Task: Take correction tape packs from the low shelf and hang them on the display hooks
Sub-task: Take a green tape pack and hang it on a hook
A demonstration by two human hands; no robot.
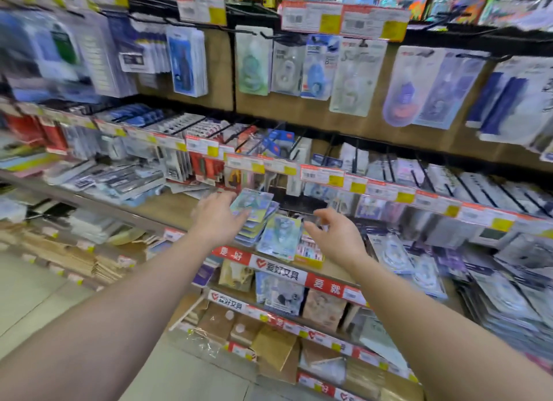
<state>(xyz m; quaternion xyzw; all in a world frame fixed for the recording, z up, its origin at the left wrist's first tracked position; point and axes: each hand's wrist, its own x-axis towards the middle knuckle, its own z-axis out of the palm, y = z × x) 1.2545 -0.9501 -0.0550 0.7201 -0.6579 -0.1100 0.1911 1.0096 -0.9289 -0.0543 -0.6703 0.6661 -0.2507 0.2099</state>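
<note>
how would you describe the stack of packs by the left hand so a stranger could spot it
Find the wooden shelf under the row of red-and-yellow price tags. Near its front edge, between the two hands, lies a fanned stack of packs with the left hand on it. Its pale green cards lie loose and flat, while neighbouring packs hang on hooks.

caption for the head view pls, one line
Left hand holds a fanned stack of correction tape packs; right hand reaches beside it.

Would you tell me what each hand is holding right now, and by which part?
The left hand holds a stack of correction tape packs by its left edge. The right hand holds nothing, fingers loosely curled.
</note>
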